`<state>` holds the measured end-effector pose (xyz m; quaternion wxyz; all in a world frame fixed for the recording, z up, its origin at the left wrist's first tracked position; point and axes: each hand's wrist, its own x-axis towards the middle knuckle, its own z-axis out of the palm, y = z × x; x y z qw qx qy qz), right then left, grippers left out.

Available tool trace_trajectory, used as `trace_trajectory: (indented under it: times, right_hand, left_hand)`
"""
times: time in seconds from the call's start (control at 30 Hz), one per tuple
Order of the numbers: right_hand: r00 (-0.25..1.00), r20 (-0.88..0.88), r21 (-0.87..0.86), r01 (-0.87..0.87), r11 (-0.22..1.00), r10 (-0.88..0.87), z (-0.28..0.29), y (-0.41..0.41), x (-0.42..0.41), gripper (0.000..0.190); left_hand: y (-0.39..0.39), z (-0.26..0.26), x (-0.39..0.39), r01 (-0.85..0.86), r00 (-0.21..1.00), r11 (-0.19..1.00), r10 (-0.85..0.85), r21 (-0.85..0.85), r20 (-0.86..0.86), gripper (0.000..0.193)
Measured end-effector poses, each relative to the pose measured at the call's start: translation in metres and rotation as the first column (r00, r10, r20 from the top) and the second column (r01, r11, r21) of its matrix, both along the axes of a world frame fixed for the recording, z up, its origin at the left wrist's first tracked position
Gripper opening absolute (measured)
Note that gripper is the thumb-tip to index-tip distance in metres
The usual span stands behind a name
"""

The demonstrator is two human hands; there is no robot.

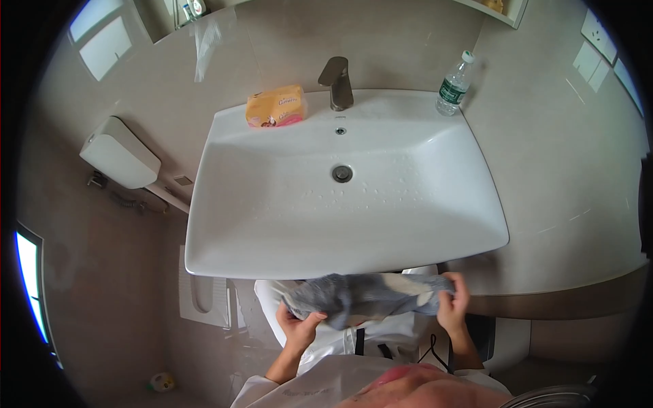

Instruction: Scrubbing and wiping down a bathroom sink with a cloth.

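Observation:
A grey and cream cloth (367, 300) is stretched between my two hands, just below the front edge of the white washbasin (352, 260). My left hand (298, 326) grips its left end, thumb on top. At the right end, my right hand (453, 305) pinches the cloth with bent fingers. Water drops dot the bowl of the basin, around a metal drain plug (342, 174). A dark metal faucet (337, 84) stands at the basin's back edge.
An orange tissue pack (275, 106) lies on the back left rim; a clear plastic bottle with a green label (454, 85) stands at the back right. Left of the basin are a white toilet cistern (122, 153) and a squat toilet (203, 293). A brown counter edge (551, 306) runs along the right.

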<state>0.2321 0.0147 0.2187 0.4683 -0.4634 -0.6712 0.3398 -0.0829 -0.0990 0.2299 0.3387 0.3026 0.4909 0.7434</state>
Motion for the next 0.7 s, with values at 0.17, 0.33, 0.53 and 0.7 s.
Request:
trace_trajectory:
  times: [0.17, 0.33, 0.53, 0.7]
  right_hand:
    - [0.904, -0.216, -0.012, 0.374, 0.927, -0.368, 0.027, 0.019, 0.02, 0.031]
    - [0.533, -0.587, -0.326, 0.534, 0.78, -0.61, 0.051, 0.044, 0.036, 0.034]
    - [0.819, -0.381, 0.249, 0.537, 0.806, -0.429, 0.033, 0.076, -0.055, 0.052]
    - [0.795, 0.563, 0.547, -0.154, 0.823, -0.226, 0.029, 0.073, -0.029, 0.039]
  left_hand:
    - [-0.006, 0.006, -0.027, -0.203, 0.896, 0.979, 0.173, -0.031, -0.41, 0.037]
    - [0.019, 0.034, -0.043, -0.32, 0.722, 0.947, 0.252, 0.012, -0.645, 0.039]
    - [0.093, 0.074, -0.042, -0.53, 0.384, 0.836, 0.086, -0.143, -0.919, 0.03]
    - [0.094, 0.066, -0.042, -0.614, 0.377, 0.674, -0.205, -0.409, -0.903, 0.034]
